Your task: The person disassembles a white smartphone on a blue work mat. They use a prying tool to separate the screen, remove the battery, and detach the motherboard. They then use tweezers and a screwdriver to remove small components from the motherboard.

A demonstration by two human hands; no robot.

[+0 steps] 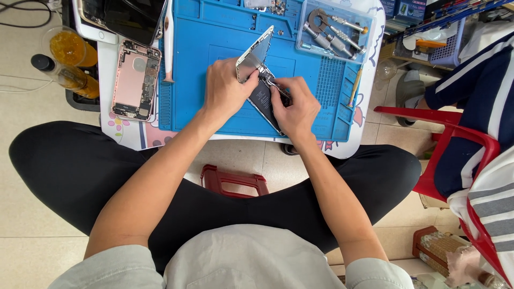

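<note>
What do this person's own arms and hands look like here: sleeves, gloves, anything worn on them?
Both arms are bare from the upper arm down, below short, pale grey-green sleeves. The left hand and right hand wear no gloves. No watch, ring or bracelet shows on either wrist or hand, and no markings are visible.

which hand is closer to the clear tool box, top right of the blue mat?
Right. The right hand works on the opened phone just below and left of the clear tool box; the left hand holds the lifted screen farther left.
</note>
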